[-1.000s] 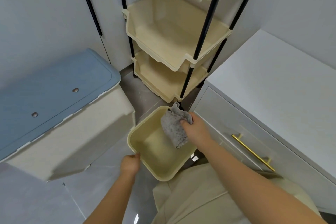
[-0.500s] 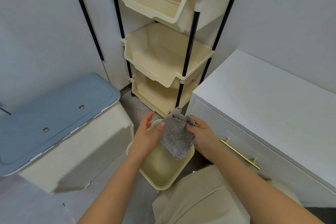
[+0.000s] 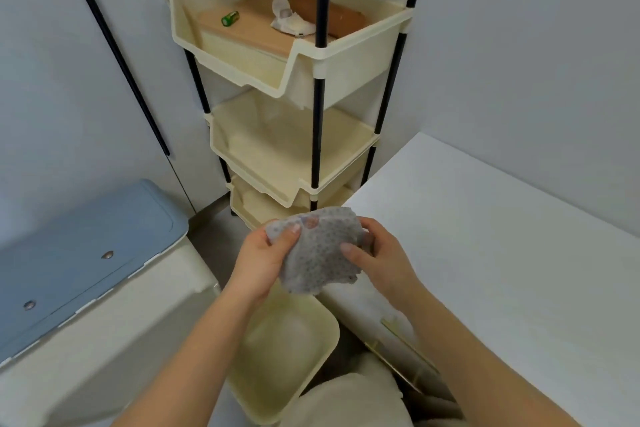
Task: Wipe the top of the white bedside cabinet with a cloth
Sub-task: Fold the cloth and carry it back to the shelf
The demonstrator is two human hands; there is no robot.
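Cloth (image 3: 320, 253) is the grey dotted one, pinched from both sides: left hand (image 3: 265, 260) has its thumb on the front near the top left corner with the fingers (image 3: 310, 222) behind, one tip showing through the weave, and right hand (image 3: 379, 258) clamps the right edge with its thumb on the front. It's held up in the air, just off the front left corner of the white bedside cabinet (image 3: 485, 253), not touching the surface. It hangs mostly flat, face toward the camera, long axis running roughly top to bottom, ragged lower edge pointing down at the cream bin (image 3: 287, 357) on the floor. Most of the right fingers are tucked behind the fabric, so can't really see them. The cabinet's gold handle (image 3: 403, 340) is partly covered by the right forearm. Behind stands a cream tiered rack (image 3: 294, 80), and a blue-lidded box (image 3: 86, 239) sits on the left, cut off by the frame.
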